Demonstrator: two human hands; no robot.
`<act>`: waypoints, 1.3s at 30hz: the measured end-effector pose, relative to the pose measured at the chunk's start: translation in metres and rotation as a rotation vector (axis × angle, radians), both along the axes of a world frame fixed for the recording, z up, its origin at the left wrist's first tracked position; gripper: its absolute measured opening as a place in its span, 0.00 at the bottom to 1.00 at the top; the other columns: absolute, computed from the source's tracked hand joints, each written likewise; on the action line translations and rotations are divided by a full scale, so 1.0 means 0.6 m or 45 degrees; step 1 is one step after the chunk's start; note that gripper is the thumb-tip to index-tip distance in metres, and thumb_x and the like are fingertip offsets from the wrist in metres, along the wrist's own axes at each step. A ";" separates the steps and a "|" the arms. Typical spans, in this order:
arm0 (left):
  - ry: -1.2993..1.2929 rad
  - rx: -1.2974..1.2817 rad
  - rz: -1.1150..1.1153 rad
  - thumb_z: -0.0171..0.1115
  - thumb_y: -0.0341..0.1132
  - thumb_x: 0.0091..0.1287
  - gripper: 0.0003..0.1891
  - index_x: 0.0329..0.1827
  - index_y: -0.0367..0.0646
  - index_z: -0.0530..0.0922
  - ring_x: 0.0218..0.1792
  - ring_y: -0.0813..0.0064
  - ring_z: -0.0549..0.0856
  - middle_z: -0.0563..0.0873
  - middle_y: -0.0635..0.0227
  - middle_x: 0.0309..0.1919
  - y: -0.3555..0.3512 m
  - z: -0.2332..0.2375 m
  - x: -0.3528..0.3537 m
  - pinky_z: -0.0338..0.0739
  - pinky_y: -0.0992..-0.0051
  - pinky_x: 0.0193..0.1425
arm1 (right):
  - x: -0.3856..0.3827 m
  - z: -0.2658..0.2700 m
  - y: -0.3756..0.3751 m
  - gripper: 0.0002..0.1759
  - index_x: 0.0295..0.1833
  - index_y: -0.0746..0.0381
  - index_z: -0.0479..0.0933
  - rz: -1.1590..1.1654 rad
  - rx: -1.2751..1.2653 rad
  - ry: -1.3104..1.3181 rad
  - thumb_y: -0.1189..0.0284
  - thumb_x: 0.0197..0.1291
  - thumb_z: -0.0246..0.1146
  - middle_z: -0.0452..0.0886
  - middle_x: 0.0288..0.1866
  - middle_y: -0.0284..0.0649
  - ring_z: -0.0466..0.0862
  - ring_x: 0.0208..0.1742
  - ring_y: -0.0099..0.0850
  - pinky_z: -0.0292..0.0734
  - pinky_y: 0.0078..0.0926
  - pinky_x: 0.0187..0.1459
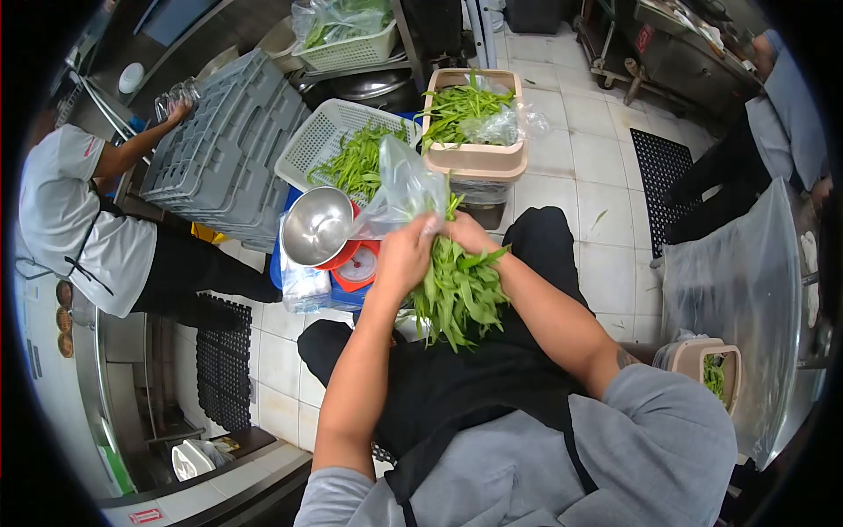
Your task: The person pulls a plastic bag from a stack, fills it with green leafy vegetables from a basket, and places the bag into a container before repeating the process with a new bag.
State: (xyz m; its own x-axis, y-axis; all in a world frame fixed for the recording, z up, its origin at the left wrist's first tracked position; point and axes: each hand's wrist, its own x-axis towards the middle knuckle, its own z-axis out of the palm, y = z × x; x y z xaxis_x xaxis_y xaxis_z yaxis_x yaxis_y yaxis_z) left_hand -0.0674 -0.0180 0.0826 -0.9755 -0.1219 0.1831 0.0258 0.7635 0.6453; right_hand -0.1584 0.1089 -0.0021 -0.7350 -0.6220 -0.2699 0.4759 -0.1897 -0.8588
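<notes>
1. Bright, fairly even white light fills the centre.
2. Glare touches the steel bowl (316, 227), left of centre, and the clear bag (406, 186) beside it.
3. Fisheye distortion curves the outer parts; the corners go black.
4. The black apron (465, 382), lower centre, shows little detail.

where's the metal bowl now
In the head view, the bowl is left of centre, on the red scale, beside the white basket and to the left of the left hand.

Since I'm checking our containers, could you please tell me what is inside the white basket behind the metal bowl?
The white basket holds loose green leaves. The plastic bag in front covers part of its right side, and whatever lies beneath the leaves is hidden.
</notes>
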 end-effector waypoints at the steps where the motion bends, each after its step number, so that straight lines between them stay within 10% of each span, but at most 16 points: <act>1: -0.020 0.040 -0.058 0.52 0.44 0.76 0.17 0.56 0.45 0.81 0.43 0.40 0.84 0.84 0.41 0.37 0.006 0.003 0.014 0.79 0.56 0.46 | -0.022 -0.034 -0.004 0.22 0.54 0.68 0.78 -0.048 -0.043 -0.036 0.70 0.55 0.69 0.85 0.43 0.40 0.84 0.40 0.27 0.80 0.27 0.41; 10: -0.120 -0.324 0.186 0.61 0.45 0.65 0.24 0.62 0.44 0.78 0.44 0.43 0.86 0.86 0.40 0.40 -0.045 0.021 0.011 0.79 0.52 0.50 | 0.016 0.004 0.007 0.21 0.50 0.68 0.79 0.104 -0.072 -0.190 0.66 0.55 0.69 0.85 0.38 0.39 0.85 0.35 0.28 0.81 0.28 0.37; 15: -0.598 -0.493 0.354 0.59 0.41 0.63 0.18 0.47 0.36 0.85 0.48 0.40 0.85 0.85 0.36 0.43 -0.125 -0.041 -0.020 0.78 0.52 0.57 | 0.033 0.054 0.036 0.17 0.50 0.65 0.79 0.193 -0.317 -0.555 0.64 0.62 0.62 0.85 0.38 0.40 0.86 0.36 0.31 0.83 0.31 0.39; 18: -0.500 -0.259 0.376 0.55 0.40 0.66 0.17 0.45 0.35 0.85 0.48 0.41 0.85 0.86 0.38 0.42 -0.119 -0.044 -0.021 0.78 0.53 0.55 | 0.013 0.029 0.049 0.18 0.50 0.66 0.79 0.284 -0.396 -0.526 0.63 0.62 0.62 0.85 0.39 0.43 0.87 0.36 0.33 0.83 0.32 0.40; 21: -0.307 0.709 0.282 0.52 0.41 0.69 0.19 0.45 0.34 0.85 0.48 0.41 0.85 0.86 0.39 0.42 -0.106 -0.039 -0.037 0.76 0.53 0.53 | 0.015 0.015 0.039 0.21 0.54 0.67 0.79 0.170 0.016 -0.150 0.66 0.58 0.66 0.85 0.42 0.40 0.85 0.38 0.30 0.81 0.30 0.42; 24: -0.228 0.695 0.387 0.52 0.40 0.71 0.18 0.49 0.36 0.85 0.36 0.69 0.85 0.88 0.56 0.40 -0.099 -0.020 -0.058 0.77 0.70 0.42 | 0.022 0.017 0.046 0.25 0.58 0.68 0.77 0.181 0.135 0.063 0.68 0.56 0.68 0.84 0.46 0.39 0.83 0.43 0.27 0.79 0.28 0.45; 29: -0.168 -0.077 0.477 0.50 0.47 0.74 0.25 0.49 0.30 0.81 0.48 0.38 0.83 0.84 0.35 0.40 -0.080 0.012 -0.071 0.76 0.54 0.53 | 0.046 0.085 0.088 0.26 0.60 0.68 0.75 0.252 0.021 0.021 0.68 0.56 0.68 0.83 0.48 0.39 0.83 0.45 0.27 0.79 0.27 0.46; 39: -0.222 -0.006 0.170 0.48 0.43 0.74 0.19 0.57 0.43 0.80 0.50 0.37 0.81 0.83 0.38 0.45 -0.014 0.050 -0.029 0.75 0.49 0.55 | -0.005 0.064 0.071 0.21 0.55 0.65 0.78 0.125 -0.290 -0.430 0.65 0.59 0.66 0.83 0.40 0.36 0.83 0.36 0.25 0.79 0.26 0.38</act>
State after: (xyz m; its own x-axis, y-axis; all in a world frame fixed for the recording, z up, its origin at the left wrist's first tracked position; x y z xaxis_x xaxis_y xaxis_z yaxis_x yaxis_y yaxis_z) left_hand -0.0851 -0.0261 0.1128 -0.9676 -0.2520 0.0141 -0.1877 0.7555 0.6277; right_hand -0.1616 0.1516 0.0360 -0.5633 -0.7561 -0.3332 0.7486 -0.2964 -0.5931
